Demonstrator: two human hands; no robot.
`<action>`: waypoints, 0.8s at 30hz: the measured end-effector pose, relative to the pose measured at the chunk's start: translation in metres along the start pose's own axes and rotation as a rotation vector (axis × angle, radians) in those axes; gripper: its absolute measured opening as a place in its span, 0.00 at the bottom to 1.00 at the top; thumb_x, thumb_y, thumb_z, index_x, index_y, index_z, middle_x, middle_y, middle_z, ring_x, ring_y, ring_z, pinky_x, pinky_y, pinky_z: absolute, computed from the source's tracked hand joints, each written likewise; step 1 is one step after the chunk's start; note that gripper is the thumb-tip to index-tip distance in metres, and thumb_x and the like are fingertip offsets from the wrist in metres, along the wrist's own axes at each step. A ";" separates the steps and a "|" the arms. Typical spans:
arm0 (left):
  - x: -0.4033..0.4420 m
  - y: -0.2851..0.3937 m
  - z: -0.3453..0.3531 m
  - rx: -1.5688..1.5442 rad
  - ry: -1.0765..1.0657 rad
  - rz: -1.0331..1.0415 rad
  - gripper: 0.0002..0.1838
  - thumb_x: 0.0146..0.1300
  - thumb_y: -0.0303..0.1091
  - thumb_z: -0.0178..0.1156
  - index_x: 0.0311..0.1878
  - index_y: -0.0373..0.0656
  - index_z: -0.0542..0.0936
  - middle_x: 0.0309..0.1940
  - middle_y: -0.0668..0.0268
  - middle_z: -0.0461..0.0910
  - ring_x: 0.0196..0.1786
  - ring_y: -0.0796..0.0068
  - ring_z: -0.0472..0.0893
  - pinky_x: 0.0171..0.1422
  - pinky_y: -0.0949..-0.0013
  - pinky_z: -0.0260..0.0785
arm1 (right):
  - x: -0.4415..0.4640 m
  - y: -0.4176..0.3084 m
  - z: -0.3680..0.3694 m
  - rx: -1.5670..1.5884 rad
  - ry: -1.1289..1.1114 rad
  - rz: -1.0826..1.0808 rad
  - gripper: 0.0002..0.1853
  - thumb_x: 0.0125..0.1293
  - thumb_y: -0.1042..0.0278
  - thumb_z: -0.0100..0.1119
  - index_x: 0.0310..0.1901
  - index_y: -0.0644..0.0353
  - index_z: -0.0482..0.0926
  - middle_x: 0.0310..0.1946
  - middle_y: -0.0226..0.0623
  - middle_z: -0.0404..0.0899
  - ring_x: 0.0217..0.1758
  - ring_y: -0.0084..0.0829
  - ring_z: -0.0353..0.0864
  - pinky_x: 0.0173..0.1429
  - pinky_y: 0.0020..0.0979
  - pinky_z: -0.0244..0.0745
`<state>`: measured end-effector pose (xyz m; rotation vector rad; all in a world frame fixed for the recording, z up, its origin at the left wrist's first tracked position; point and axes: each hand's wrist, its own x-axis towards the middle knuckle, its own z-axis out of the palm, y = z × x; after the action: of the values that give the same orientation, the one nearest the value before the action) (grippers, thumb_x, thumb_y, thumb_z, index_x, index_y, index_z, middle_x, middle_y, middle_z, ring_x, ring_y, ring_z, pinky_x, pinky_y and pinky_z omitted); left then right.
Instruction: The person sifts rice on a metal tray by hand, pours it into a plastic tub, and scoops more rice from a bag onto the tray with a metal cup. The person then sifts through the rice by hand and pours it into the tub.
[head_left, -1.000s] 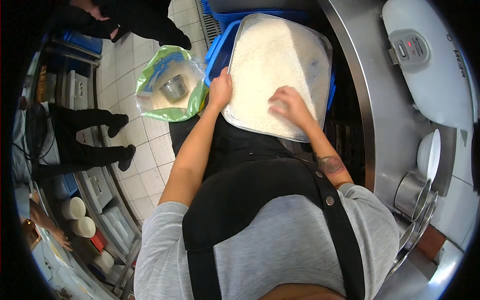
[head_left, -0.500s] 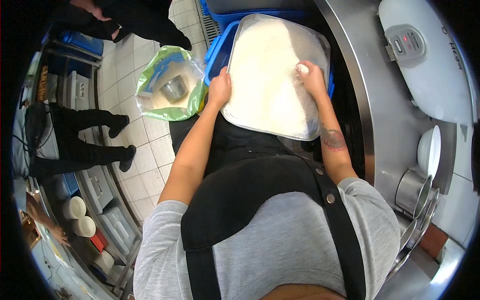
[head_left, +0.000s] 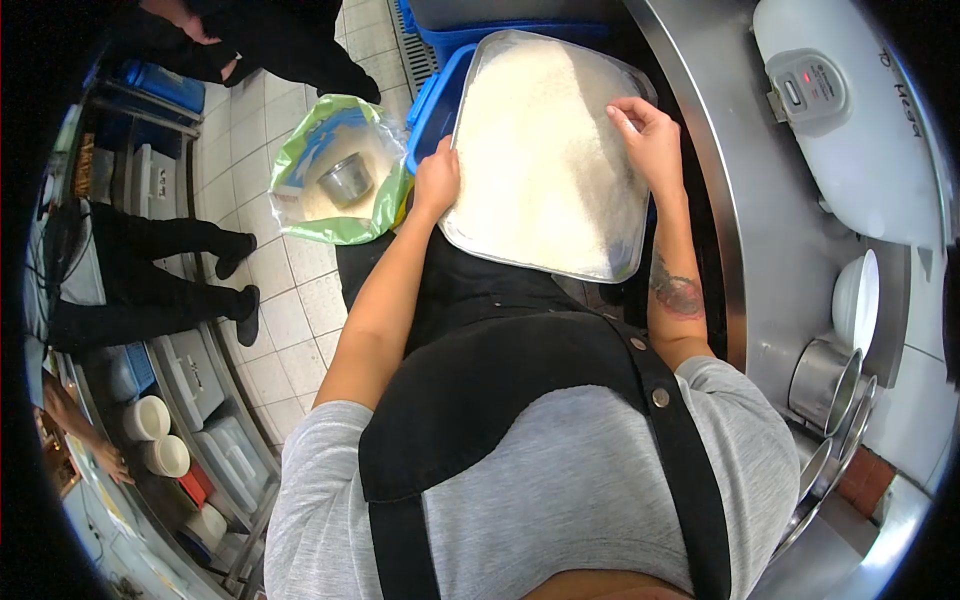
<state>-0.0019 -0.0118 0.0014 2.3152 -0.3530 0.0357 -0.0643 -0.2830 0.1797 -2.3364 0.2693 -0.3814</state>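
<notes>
A shallow clear plastic tub (head_left: 548, 273) rests tilted against my lap, filled with loose pale grain (head_left: 535, 140) that looks like rice. My left hand (head_left: 437, 180) is closed around the tub's left rim. Over the right part of the grain is my right hand (head_left: 650, 140), thumb and forefinger tips brought together. Whatever lies between those tips, if anything, is too small to make out. On the left stands an opened green and clear plastic bag (head_left: 355, 230) of similar grain, with a metal scoop or small pot (head_left: 347, 180) lying in it.
A blue crate (head_left: 428, 112) sits beneath and behind the tub. To the right runs a steel counter (head_left: 740, 190) bearing a white rice cooker (head_left: 850, 130), a white bowl (head_left: 857, 300) and metal pots (head_left: 822, 385). Co-workers' dark-clothed legs (head_left: 170, 280) and shelving (head_left: 190, 380) are at left.
My right hand has risen and shifted right from the grain. The pale clump seen in its fingers before no longer shows. My left hand keeps its hold on the rim.
</notes>
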 end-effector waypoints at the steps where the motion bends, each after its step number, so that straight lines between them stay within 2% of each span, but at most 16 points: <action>1: 0.000 0.000 0.000 0.005 -0.003 -0.004 0.16 0.68 0.32 0.49 0.55 0.35 0.73 0.29 0.40 0.80 0.35 0.39 0.80 0.42 0.42 0.70 | 0.000 0.001 0.002 -0.019 -0.004 0.019 0.12 0.66 0.63 0.60 0.41 0.63 0.84 0.36 0.45 0.85 0.39 0.34 0.86 0.46 0.30 0.77; 4: 0.001 -0.001 0.001 0.012 -0.004 -0.006 0.16 0.68 0.32 0.49 0.55 0.35 0.73 0.29 0.40 0.80 0.35 0.39 0.80 0.42 0.42 0.70 | 0.007 0.018 0.032 -0.089 0.088 -0.112 0.13 0.69 0.64 0.54 0.42 0.62 0.84 0.41 0.48 0.84 0.45 0.41 0.84 0.52 0.35 0.76; 7: 0.001 -0.002 0.003 0.017 -0.002 -0.007 0.16 0.68 0.32 0.49 0.55 0.35 0.72 0.29 0.40 0.80 0.34 0.39 0.80 0.42 0.42 0.70 | 0.022 0.029 0.088 -0.166 0.054 -0.279 0.12 0.68 0.68 0.52 0.45 0.61 0.84 0.50 0.48 0.81 0.55 0.44 0.80 0.60 0.35 0.72; 11: 0.001 -0.004 0.004 0.034 0.003 -0.002 0.17 0.69 0.33 0.48 0.57 0.35 0.72 0.29 0.41 0.80 0.34 0.39 0.80 0.42 0.42 0.71 | 0.051 0.025 0.183 -0.342 0.008 -0.384 0.13 0.63 0.65 0.54 0.46 0.56 0.82 0.58 0.41 0.75 0.67 0.42 0.68 0.64 0.58 0.64; 14: 0.001 -0.005 0.004 0.028 -0.007 -0.012 0.18 0.69 0.33 0.48 0.57 0.34 0.72 0.29 0.40 0.80 0.34 0.39 0.80 0.42 0.42 0.71 | 0.068 0.014 0.223 -0.527 -0.036 -0.425 0.12 0.63 0.64 0.53 0.45 0.54 0.81 0.58 0.39 0.73 0.71 0.41 0.62 0.64 0.72 0.53; 17: 0.002 -0.002 0.002 0.032 -0.024 -0.038 0.17 0.69 0.33 0.48 0.57 0.35 0.72 0.28 0.41 0.80 0.33 0.39 0.80 0.42 0.42 0.71 | 0.080 0.026 0.229 -0.627 -0.090 -0.325 0.12 0.64 0.65 0.50 0.46 0.51 0.80 0.55 0.36 0.74 0.70 0.40 0.62 0.63 0.78 0.50; 18: 0.002 -0.002 0.001 0.024 -0.031 -0.044 0.17 0.69 0.33 0.48 0.57 0.35 0.72 0.28 0.41 0.80 0.33 0.39 0.80 0.42 0.42 0.71 | 0.082 0.036 0.226 -0.667 -0.079 -0.269 0.14 0.60 0.65 0.56 0.49 0.46 0.78 0.57 0.31 0.74 0.71 0.37 0.60 0.64 0.78 0.47; 20: 0.002 -0.005 0.004 0.021 -0.023 -0.031 0.16 0.69 0.33 0.48 0.56 0.36 0.72 0.27 0.41 0.80 0.32 0.40 0.80 0.41 0.43 0.71 | 0.088 0.059 0.210 -0.639 -0.012 -0.211 0.13 0.61 0.65 0.53 0.48 0.46 0.78 0.56 0.31 0.74 0.70 0.37 0.62 0.64 0.78 0.49; 21: 0.001 -0.005 0.003 0.017 -0.024 -0.034 0.16 0.69 0.33 0.48 0.56 0.36 0.72 0.28 0.42 0.80 0.32 0.40 0.80 0.41 0.43 0.71 | 0.089 0.073 0.202 -0.632 0.034 -0.171 0.13 0.60 0.65 0.55 0.47 0.46 0.78 0.54 0.30 0.75 0.66 0.37 0.65 0.60 0.79 0.51; 22: 0.001 -0.003 0.001 0.012 -0.026 -0.034 0.16 0.69 0.33 0.48 0.57 0.36 0.72 0.28 0.42 0.80 0.33 0.40 0.80 0.41 0.43 0.71 | 0.084 0.070 0.183 -0.664 0.023 -0.085 0.12 0.59 0.65 0.57 0.45 0.48 0.79 0.50 0.32 0.76 0.62 0.39 0.68 0.60 0.69 0.59; 24: 0.001 -0.001 0.001 0.004 -0.021 -0.030 0.16 0.69 0.33 0.48 0.57 0.37 0.72 0.28 0.42 0.80 0.33 0.40 0.81 0.41 0.43 0.71 | 0.068 0.099 0.161 -0.583 0.094 -0.081 0.11 0.58 0.64 0.59 0.44 0.50 0.79 0.48 0.36 0.76 0.57 0.43 0.71 0.59 0.60 0.64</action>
<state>-0.0006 -0.0123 -0.0001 2.3261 -0.3286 -0.0026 0.0470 -0.2700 0.0133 -2.9110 0.3702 -0.5051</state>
